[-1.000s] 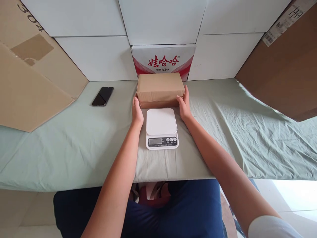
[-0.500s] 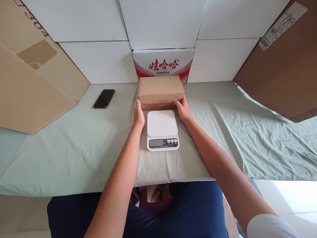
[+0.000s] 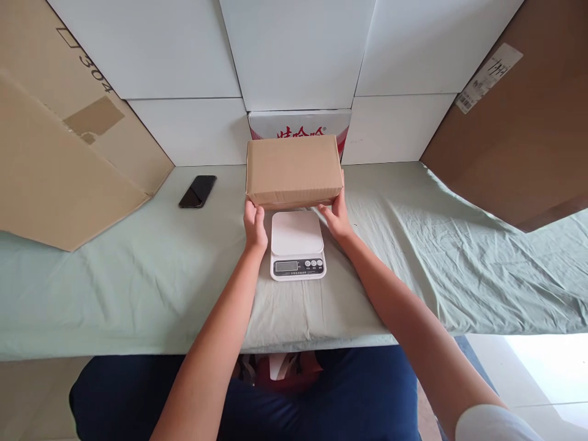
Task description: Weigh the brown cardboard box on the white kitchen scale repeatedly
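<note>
Head view: open green cloth [image 3: 138, 275] to both sides, cardboard sheets leaning at left and right, phone [image 3: 197, 191] well apart. Brown box [image 3: 293, 171] gripped at its lower corners — left hand [image 3: 255, 225] and right hand [image 3: 337, 217] pressing its ends, fingers curled under. Held just behind the white scale [image 3: 296, 244], above the cloth.

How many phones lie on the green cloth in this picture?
1. The phone lies face up on the green cloth, far left of the brown box that both hands hold. None other shows; one could be hidden behind the cardboard.
</note>
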`<control>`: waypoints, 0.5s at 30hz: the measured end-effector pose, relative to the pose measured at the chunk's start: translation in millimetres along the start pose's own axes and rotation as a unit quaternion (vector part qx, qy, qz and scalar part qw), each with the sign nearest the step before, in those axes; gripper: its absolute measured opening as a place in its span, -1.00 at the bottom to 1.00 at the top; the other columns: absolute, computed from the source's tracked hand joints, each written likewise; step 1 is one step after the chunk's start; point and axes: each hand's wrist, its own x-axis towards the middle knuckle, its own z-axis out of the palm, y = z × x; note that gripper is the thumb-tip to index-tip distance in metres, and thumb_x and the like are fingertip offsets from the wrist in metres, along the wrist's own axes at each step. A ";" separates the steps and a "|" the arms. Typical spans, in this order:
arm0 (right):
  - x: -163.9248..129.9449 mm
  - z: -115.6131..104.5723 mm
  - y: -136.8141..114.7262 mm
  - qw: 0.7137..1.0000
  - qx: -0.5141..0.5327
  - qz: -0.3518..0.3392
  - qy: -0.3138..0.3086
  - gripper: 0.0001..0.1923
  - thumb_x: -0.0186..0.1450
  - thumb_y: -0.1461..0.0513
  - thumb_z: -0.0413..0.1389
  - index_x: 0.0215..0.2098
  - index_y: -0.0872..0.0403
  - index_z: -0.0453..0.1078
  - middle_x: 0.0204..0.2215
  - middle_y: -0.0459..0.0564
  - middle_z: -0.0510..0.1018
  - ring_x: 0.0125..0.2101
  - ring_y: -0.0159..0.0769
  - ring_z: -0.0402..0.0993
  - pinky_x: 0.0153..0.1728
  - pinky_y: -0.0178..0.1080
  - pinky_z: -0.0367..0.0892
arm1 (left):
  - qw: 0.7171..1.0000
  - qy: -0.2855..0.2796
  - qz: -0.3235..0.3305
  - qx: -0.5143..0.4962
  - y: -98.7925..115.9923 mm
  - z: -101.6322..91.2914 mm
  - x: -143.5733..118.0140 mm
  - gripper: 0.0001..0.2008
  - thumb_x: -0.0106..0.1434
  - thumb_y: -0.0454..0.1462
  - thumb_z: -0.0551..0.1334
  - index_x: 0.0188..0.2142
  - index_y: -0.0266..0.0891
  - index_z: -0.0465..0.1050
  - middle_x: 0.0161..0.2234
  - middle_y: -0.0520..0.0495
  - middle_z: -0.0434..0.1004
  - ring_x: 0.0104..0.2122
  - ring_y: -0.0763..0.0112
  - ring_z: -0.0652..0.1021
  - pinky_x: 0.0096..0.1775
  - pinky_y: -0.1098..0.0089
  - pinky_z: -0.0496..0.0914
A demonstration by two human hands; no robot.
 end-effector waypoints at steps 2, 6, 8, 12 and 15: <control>-10.3 -3.6 -9.7 1.000 -0.010 -0.008 0.004 0.10 0.27 -0.28 0.16 0.56 -0.19 -0.29 0.60 -0.07 -0.12 0.60 -0.11 -0.25 0.59 0.07 -0.16 | 1.000 -0.013 0.008 -0.021 11.7 -3.1 -15.6 -0.32 0.32 0.23 0.19 0.21 -0.14 0.45 0.13 -0.26 0.59 0.24 0.00 0.53 0.31 0.08 0.33; -42.4 -8.2 -28.2 1.000 -0.020 0.003 0.012 0.13 0.28 -0.29 0.13 0.56 -0.20 -0.37 0.61 -0.10 -0.26 0.60 -0.07 -0.31 0.58 0.13 -0.14 | 0.999 -0.043 -0.001 -0.032 32.2 -20.3 -57.1 -0.30 0.32 0.20 0.20 0.30 -0.11 0.38 0.21 -0.27 0.54 0.36 -0.03 0.42 0.36 0.06 0.28; -60.7 -8.0 -36.4 1.000 -0.019 0.006 0.011 0.10 0.29 -0.29 0.13 0.56 -0.22 -0.34 0.61 -0.11 -0.24 0.60 -0.04 -0.30 0.58 0.15 -0.14 | 0.998 -0.056 -0.009 -0.026 41.2 -33.0 -76.4 -0.28 0.32 0.19 0.20 0.33 -0.09 0.36 0.26 -0.26 0.50 0.39 -0.05 0.39 0.37 0.05 0.27; -86.5 -3.9 -47.0 1.000 -0.020 0.011 0.013 0.07 0.31 -0.27 0.12 0.56 -0.24 -0.36 0.61 -0.11 -0.23 0.60 0.01 -0.29 0.58 0.23 -0.18 | 0.997 -0.069 -0.037 -0.011 51.4 -51.7 -95.5 -0.32 0.34 0.18 0.16 0.32 -0.04 0.37 0.29 -0.24 0.48 0.36 -0.08 0.42 0.33 -0.01 0.33; -90.5 -1.3 -48.1 1.000 -0.015 0.011 0.018 0.09 0.32 -0.24 0.14 0.56 -0.27 -0.41 0.60 -0.09 -0.19 0.60 0.04 -0.29 0.56 0.29 -0.16 | 0.997 -0.062 -0.052 -0.009 51.3 -53.1 -94.8 -0.34 0.36 0.18 0.13 0.33 -0.04 0.37 0.31 -0.23 0.47 0.37 -0.08 0.40 0.32 -0.01 0.33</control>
